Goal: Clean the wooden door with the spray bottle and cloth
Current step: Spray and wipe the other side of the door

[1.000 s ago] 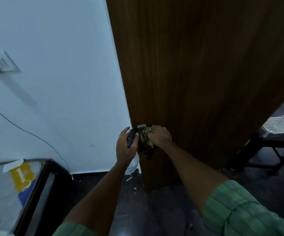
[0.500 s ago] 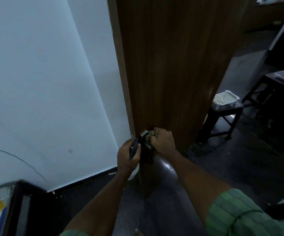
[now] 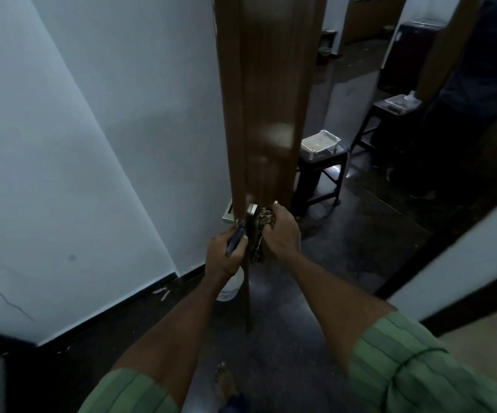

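Note:
The brown wooden door (image 3: pixel 266 93) stands almost edge-on in front of me. My right hand (image 3: pixel 281 232) grips a bunched patterned cloth (image 3: pixel 263 222) and presses it against the metal lock plate on the door's edge. My left hand (image 3: pixel 225 253) grips the dark trigger head of a spray bottle (image 3: pixel 230 289), whose white body hangs below the hand, just left of the door edge. Both hands sit close together at lock height.
A white wall (image 3: pixel 92 144) runs along the left with a dark skirting. Behind the door stands a dark stool (image 3: pixel 320 174) carrying a white basket (image 3: pixel 320 141); another stool with a tray (image 3: pixel 397 104) stands farther back. My bare foot (image 3: pixel 225 383) is on the dark floor.
The door has swung toward edge-on, revealing the room behind it, and the view has turned to the right. Both hands keep their grips at the lock area.

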